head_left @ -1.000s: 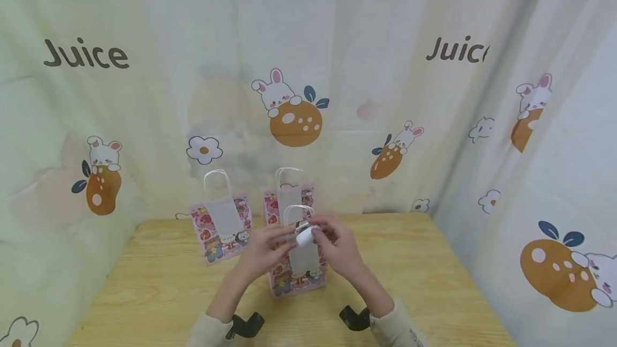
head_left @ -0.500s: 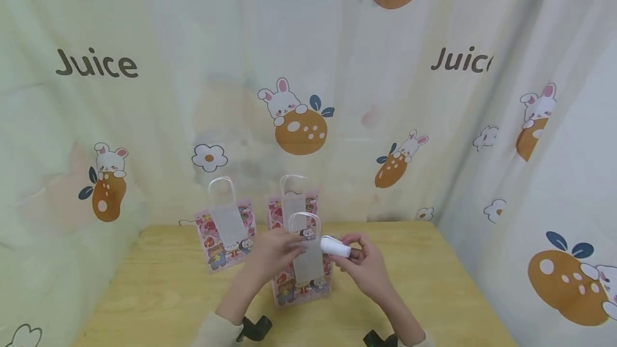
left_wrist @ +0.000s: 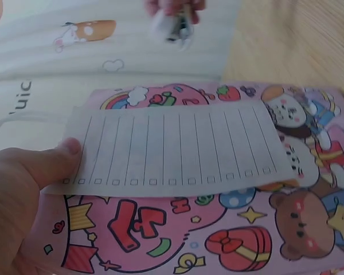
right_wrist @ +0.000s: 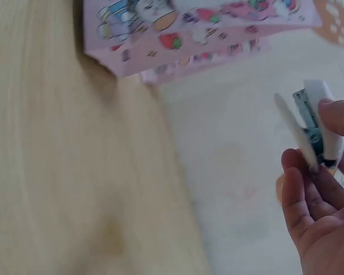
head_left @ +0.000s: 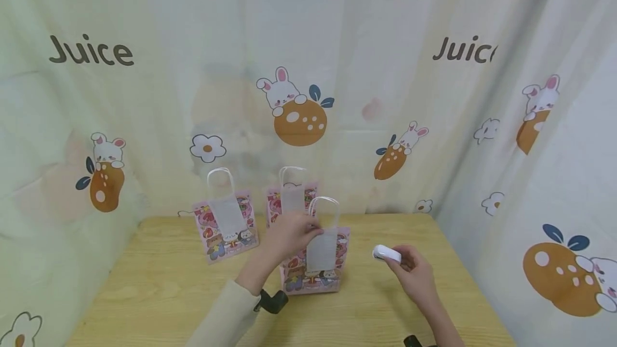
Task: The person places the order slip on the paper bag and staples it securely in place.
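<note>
My left hand (head_left: 291, 234) pinches the top of the front pink gift bag (head_left: 315, 283), its thumb pressing on a lined white paper strip (left_wrist: 178, 149) that lies against the bag's face. The bag is printed with cartoon animals, and its white looped handle (head_left: 325, 200) rises above the fingers. To the right, apart from the bag, my right hand (head_left: 418, 274) holds a small white stapler (right_wrist: 312, 126) between thumb and fingers. In the right wrist view the stapler's arms are spread, with metal showing between them.
Two similar bags with white strips stand behind: a left bag (head_left: 226, 245) and a back bag (head_left: 273, 202), partly hidden by my left hand. Beyond the wooden table (head_left: 385, 304) hangs a printed curtain (head_left: 347, 90), which also encloses both sides.
My right hand has drawn the stapler away from the front bag's top, toward the right. The front bag, still held by my left hand, has shifted and turned slightly rightward.
</note>
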Action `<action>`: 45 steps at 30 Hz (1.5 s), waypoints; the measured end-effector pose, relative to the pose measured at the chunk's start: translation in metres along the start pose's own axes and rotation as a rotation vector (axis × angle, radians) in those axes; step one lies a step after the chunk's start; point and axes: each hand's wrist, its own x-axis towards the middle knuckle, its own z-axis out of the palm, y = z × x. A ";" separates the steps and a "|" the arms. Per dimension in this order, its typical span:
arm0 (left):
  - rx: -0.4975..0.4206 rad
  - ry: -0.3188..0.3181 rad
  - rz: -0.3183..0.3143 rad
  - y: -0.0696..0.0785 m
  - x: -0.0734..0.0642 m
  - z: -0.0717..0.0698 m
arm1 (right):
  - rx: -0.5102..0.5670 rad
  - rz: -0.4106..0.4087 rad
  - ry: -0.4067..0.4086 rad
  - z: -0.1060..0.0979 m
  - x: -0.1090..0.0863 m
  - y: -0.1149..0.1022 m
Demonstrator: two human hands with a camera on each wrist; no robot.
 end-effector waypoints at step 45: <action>0.055 0.061 0.020 -0.021 0.119 0.080 | 0.047 0.191 -0.055 0.023 -0.012 0.073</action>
